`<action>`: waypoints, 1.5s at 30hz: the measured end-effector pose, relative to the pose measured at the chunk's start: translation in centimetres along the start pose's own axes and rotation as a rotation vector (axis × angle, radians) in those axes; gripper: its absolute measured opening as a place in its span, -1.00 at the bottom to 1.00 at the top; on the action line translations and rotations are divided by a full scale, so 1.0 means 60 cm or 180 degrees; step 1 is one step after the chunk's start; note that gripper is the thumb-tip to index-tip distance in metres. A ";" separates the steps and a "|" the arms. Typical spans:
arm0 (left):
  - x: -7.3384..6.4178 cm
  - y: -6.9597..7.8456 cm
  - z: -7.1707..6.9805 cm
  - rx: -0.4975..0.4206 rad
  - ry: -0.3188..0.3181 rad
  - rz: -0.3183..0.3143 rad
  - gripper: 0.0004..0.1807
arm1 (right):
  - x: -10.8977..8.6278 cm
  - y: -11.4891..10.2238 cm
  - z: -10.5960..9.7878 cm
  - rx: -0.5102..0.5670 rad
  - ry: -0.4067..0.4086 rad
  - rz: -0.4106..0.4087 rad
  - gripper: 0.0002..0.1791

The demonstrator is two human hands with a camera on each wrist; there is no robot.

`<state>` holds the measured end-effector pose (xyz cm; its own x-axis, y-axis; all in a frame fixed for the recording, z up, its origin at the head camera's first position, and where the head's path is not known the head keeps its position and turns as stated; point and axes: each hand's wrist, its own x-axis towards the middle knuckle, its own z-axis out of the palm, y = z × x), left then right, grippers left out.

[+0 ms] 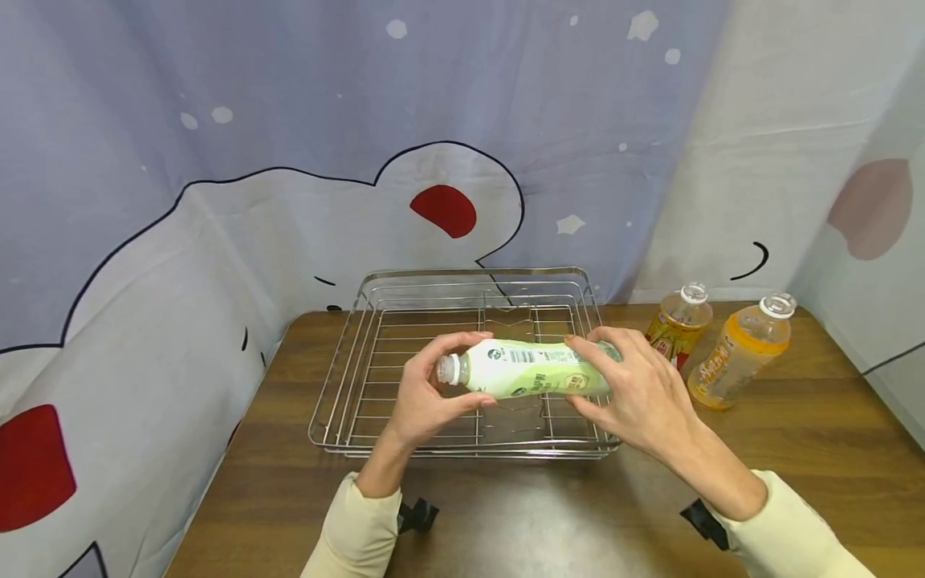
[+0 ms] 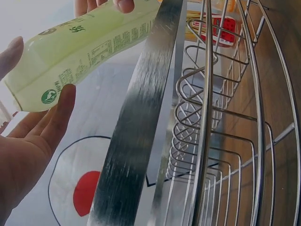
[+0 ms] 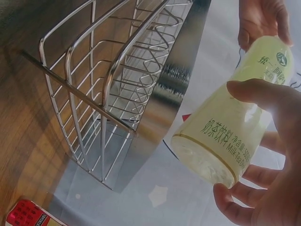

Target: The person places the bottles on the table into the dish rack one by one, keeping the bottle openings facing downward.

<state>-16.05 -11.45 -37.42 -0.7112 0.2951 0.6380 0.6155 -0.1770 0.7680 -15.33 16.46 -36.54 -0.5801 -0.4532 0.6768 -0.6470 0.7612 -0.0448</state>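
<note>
A pale green milk tea bottle (image 1: 535,369) lies sideways in the air above a wire dish rack (image 1: 340,401), its uncapped neck toward the left. Around the neck end, my left hand (image 1: 426,393) holds it between thumb and fingers. My right hand (image 1: 643,393) grips the base end. In the right wrist view the bottle (image 3: 225,127) shows its round bottom and "Milk Tea" print, with the right thumb across its side. The left wrist view has the left fingers beneath the bottle (image 2: 80,52), beyond the rack's flat metal rim (image 2: 136,108).
To the right of the rack stand two capless bottles: one with a red and yellow label (image 1: 675,325), the other with an orange label (image 1: 744,353). They share the wooden table (image 1: 246,482). A patterned curtain (image 1: 289,96) hangs behind.
</note>
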 end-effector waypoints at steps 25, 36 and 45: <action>-0.011 0.000 -0.011 -0.0258 0.0089 0.0102 -0.35 | -0.047 0.045 -0.037 0.2979 -0.0202 0.1200 -0.03; -0.024 -0.011 0.002 -0.0753 0.0211 0.0125 -0.38 | -0.064 0.035 0.001 0.5083 0.0106 0.1027 -0.08; -0.037 -0.021 0.013 -0.1104 0.0291 0.0072 -0.40 | -0.059 0.028 0.001 0.5277 0.0385 0.0952 -0.07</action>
<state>-14.96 -11.18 -39.84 -0.7359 0.2051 0.6452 0.4905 -0.4953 0.7170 -14.40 19.31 -39.05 -0.7820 -0.2983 0.5473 -0.3605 -0.4999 -0.7875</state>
